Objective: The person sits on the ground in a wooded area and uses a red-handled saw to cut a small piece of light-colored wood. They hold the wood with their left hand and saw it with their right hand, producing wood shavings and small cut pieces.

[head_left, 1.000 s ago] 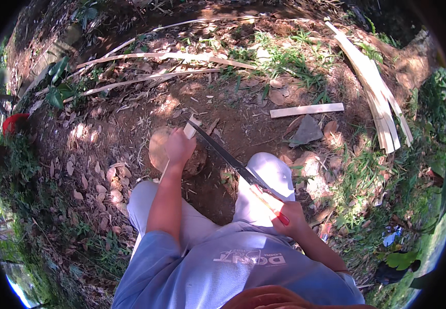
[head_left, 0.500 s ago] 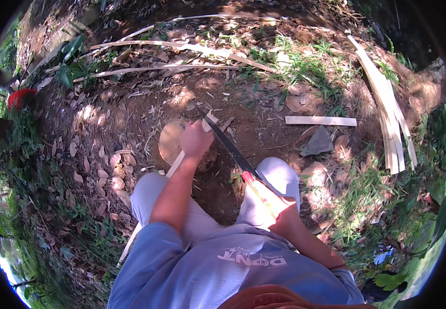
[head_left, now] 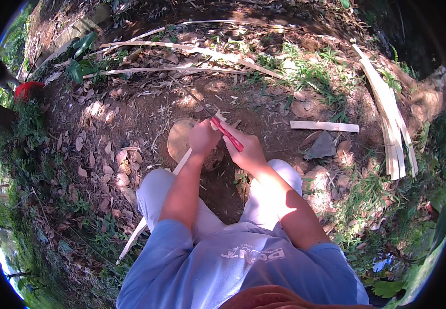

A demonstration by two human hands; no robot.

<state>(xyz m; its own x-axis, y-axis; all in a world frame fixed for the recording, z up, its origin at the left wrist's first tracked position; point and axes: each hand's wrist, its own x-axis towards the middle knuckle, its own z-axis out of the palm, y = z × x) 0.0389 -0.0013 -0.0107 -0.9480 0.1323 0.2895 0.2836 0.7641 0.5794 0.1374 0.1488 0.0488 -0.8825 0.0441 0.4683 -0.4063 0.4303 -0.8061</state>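
Bare dirt ground (head_left: 130,118) littered with dry leaves fills the middle, with grass at its right and lower edges. A stack of long pale split strips (head_left: 390,118) lies at the right, running from far to near, and more long strips (head_left: 182,49) lie across the far side. A short flat slat (head_left: 324,126) lies crosswise right of the hands, beside a grey stone (head_left: 322,147). A round cut stump (head_left: 179,139) sits just left of the hands. A long thin strip (head_left: 153,211) slants from the left hand (head_left: 203,138), which is closed around its upper end, down-left past the knee. The right hand (head_left: 247,152) is wrapped around the red handle (head_left: 228,135) of a knife, whose dark blade (head_left: 194,98) points up-left, away from the body. Open dirt lies beyond and left of the blade
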